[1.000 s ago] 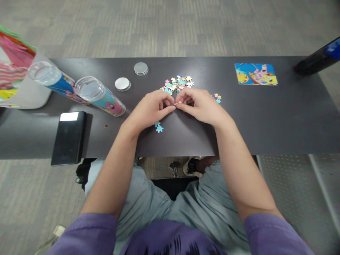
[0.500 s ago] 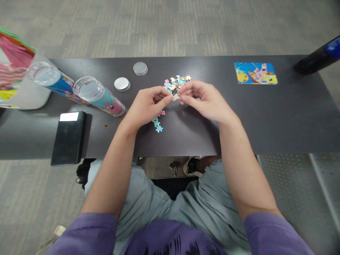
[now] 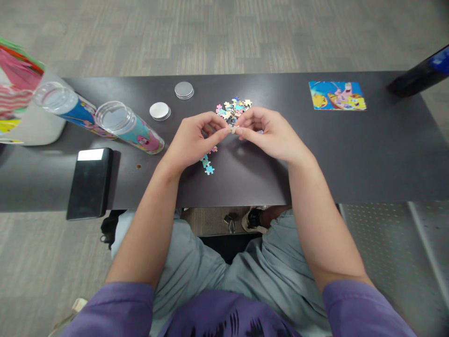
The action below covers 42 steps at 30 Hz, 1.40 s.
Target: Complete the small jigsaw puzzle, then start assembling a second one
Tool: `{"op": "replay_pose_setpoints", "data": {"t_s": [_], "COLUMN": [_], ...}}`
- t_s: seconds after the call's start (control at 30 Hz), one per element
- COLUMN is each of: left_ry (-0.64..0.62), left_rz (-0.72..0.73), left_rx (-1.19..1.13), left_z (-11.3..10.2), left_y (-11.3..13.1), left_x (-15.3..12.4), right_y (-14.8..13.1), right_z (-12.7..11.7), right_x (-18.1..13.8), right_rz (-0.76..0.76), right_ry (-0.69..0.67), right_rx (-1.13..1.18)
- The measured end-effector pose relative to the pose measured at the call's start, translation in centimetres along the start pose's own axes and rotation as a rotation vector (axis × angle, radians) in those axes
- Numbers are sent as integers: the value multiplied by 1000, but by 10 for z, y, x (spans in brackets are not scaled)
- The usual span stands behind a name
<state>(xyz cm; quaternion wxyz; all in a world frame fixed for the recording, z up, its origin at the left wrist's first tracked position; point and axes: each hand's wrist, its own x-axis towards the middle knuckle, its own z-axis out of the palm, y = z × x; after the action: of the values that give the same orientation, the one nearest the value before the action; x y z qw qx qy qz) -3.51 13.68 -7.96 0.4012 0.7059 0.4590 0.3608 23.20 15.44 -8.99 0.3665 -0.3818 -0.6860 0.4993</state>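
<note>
Between my two hands is a small pale jigsaw puzzle piece, pinched from both sides. My left hand grips its left side with thumb and fingertips. On the other side, my right hand has thumb and forefinger closed on it. Just beyond the fingertips lies a heap of loose puzzle pieces, coloured and cream. A short joined strip of blue and pink puzzle pieces rests on the table below my left hand, its upper end partly hidden by that hand.
Two clear-topped picture tubes lie left, near a white bin. Round lids sit behind my left hand. A black box overhangs the front edge. A cartoon picture card and dark bottle are right.
The pale piece between my fingertips has tilted and now looks narrower. My hands have drawn very slightly closer together. The heap and the joined strip stay in place.
</note>
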Motion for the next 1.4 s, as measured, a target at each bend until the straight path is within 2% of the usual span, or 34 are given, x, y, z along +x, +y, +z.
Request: {"op": "replay_pose_setpoints", "data": {"t_s": [0.23,0.43,0.5,0.63,0.77,0.87,1.03,1.2,1.4], "left_ry": [44,119,145,178,173,174,179,190,174], "left_rz": [19,50,59,50,35,36,30,46,39], "left_rx": [-40,38,56,83,109,113,135,115,118], "left_z": [-1,-14,-19,-26,-27,-27,-27,-26,-24], "left_y": [2,-5,-8,-12,-11,-11,-11,-11,-8], "left_x": [0,0,0,0,0,0,0,0,0], "right_y": [-6,-3,-4,-8,-8,-6,-1,0,-12], "right_z": [-3,-6,-5,2,8,7,2,12,27], "right_x": [-1,-2,-4,-9,-8,-8,-10,-11,-14], "right_rz": [-12,-35,-25,-43,-127,-125,-105,-143,-145], "right_ry": [14,53,29,-55,-223,-315,-229,-278,-295], "right_rx": [-17,22,3,-187,-268,-285,-296,-407,-496]}}
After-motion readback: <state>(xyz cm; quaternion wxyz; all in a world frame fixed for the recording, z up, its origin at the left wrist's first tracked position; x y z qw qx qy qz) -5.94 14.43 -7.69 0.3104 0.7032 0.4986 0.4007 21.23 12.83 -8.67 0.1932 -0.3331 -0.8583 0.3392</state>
